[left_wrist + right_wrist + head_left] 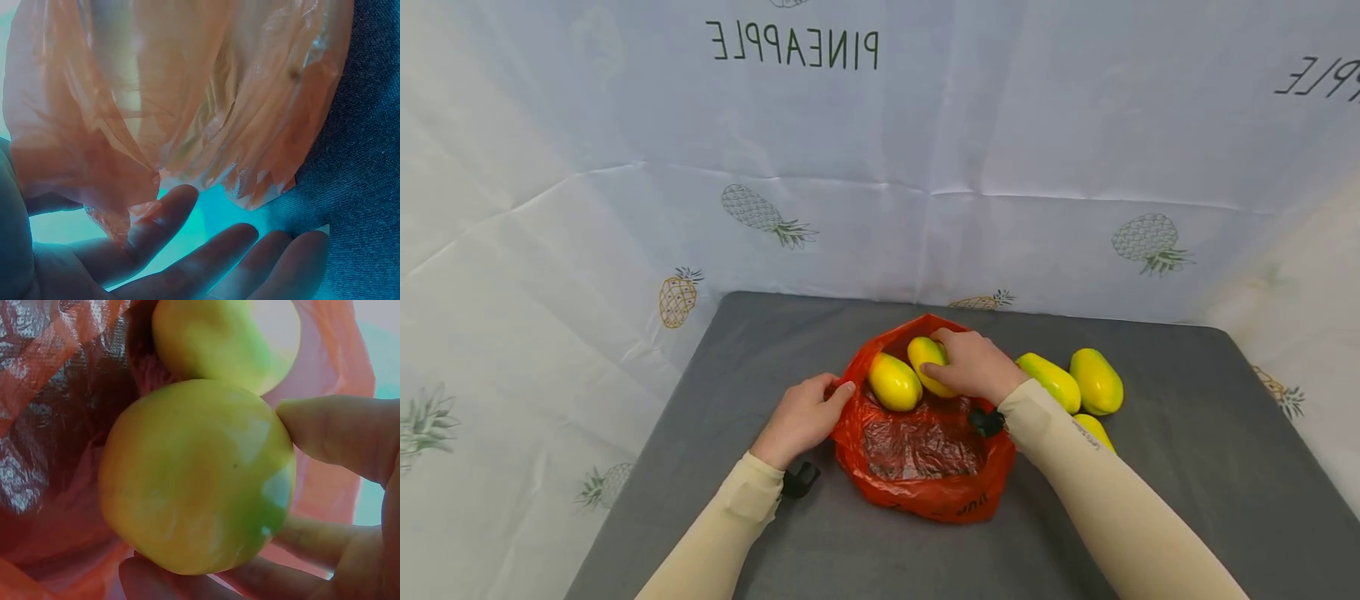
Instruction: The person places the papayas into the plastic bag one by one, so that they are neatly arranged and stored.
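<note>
A red plastic bag (pixel 925 487) lies on the table with its mouth open upward. My left hand (pixel 801 417) pinches the bag's left rim between thumb and index finger; in the left wrist view the other fingers (pixel 244 250) extend below the crinkled plastic. Inside the bag's far side, my right hand (pixel 973 362) grips a yellow-green mango (pixel 931 367), thumb on one side and fingers around the other. Another mango (pixel 895 383) rests in the bag to its left. In the right wrist view, the gripped mango (pixel 197 478) overlaps the second one behind it.
Right of the bag are three more mangoes, one at the back (pixel 1097 382), one beside it (pixel 1051 382), and a nearer one (pixel 1093 431) partly hidden by my right sleeve. A grey cloth covers the table (pixel 1195 467). Behind hangs a pineapple-print curtain (pixel 925 150).
</note>
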Motion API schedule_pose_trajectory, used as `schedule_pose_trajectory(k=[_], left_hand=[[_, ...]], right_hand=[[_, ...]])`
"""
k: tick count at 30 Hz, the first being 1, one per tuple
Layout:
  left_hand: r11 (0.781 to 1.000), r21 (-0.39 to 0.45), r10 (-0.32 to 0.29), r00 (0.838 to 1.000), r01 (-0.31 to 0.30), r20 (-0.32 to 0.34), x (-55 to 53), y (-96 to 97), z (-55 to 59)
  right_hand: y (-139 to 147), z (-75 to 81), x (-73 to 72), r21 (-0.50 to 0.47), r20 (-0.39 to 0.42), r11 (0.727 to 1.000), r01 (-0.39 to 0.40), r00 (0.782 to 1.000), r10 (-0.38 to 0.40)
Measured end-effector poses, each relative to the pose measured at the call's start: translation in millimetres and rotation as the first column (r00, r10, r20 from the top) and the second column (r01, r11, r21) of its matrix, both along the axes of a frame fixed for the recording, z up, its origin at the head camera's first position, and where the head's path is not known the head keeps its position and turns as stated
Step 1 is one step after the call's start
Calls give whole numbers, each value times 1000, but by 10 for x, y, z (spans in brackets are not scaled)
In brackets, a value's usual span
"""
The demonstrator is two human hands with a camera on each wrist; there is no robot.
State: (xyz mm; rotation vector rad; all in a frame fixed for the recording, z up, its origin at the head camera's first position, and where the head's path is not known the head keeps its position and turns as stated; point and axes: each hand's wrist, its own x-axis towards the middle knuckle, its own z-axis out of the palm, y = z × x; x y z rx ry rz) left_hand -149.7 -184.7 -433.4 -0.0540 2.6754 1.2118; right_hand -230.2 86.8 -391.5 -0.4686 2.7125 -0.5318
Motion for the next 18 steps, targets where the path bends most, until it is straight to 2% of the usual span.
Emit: schedule_pose_trajectory(k=[18], left_hand=[[1000, -1, 4, 1000, -4, -1, -8, 1, -9]], right_hand=[[-105, -122, -72, 26, -17, 1000, -15, 1000, 15]])
